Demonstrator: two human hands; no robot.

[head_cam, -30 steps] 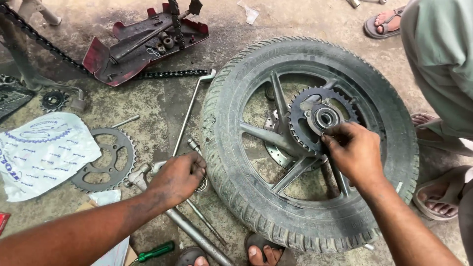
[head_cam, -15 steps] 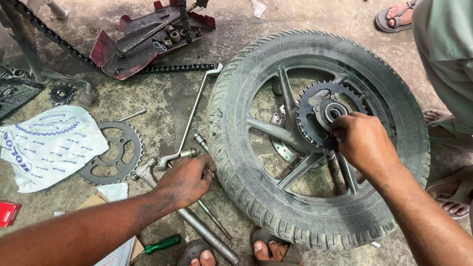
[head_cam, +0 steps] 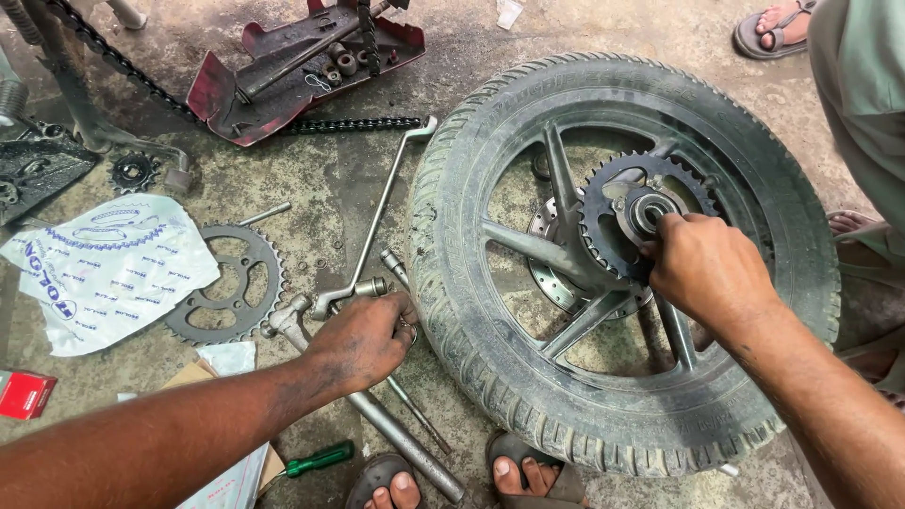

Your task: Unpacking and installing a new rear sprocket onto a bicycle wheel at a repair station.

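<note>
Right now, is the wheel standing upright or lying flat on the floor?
Lying flat. The wheel rests on its side on the concrete, sprocket facing up, with the right hand on the hub.

Bare, stained concrete floor (head_cam: 311, 203) w/ even daylight, no furniture visible.

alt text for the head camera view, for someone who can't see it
A person's right hand grips the sprocket at the hub of a motorcycle wheel lying flat on concrete, while the left hand rests on metal tools beside the tyre.
</note>
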